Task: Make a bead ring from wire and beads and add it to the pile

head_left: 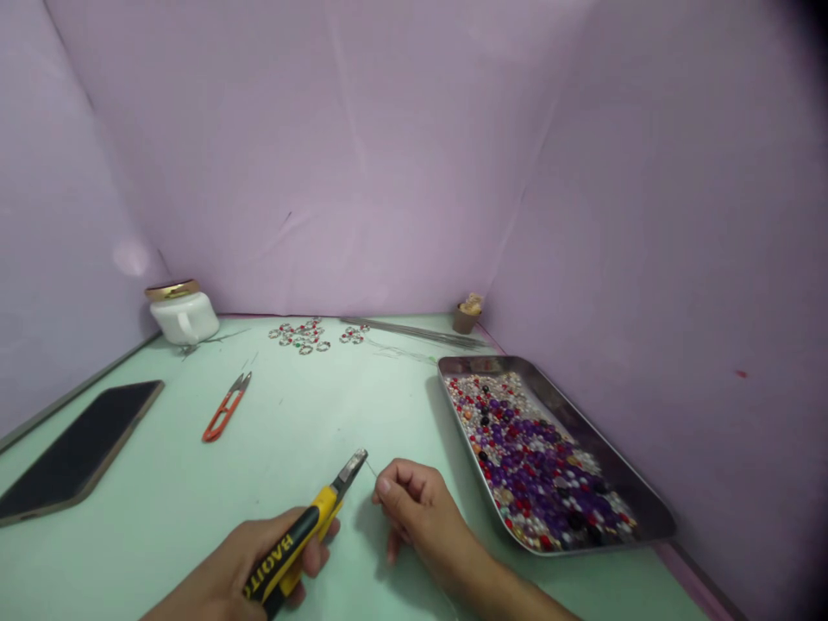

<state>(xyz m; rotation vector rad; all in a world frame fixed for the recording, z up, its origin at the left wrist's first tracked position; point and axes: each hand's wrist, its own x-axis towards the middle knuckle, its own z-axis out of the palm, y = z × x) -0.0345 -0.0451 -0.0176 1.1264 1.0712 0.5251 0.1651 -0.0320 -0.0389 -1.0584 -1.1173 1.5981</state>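
My left hand (259,552) is wrapped round the handles of a pair of black and yellow pliers (310,520), whose metal jaws point up and to the right. A thin wire (371,468) runs from the tip of the jaws to my right hand (417,509). There, thumb and forefinger pinch it. What else may lie between those fingertips is too small to make out. Just right of my right hand stands a metal tray (475,470) of mixed purple, red, white and black beads (530,457).
Orange thread snips (226,408) and a dark phone (81,448) lie at left. Behind stand a white lidded mug (185,317), several beaded rings (301,335), a bundle of thin wires (414,331) and a small brown pot (467,317). Pinkish-purple walls (388,172) close off the back and sides.
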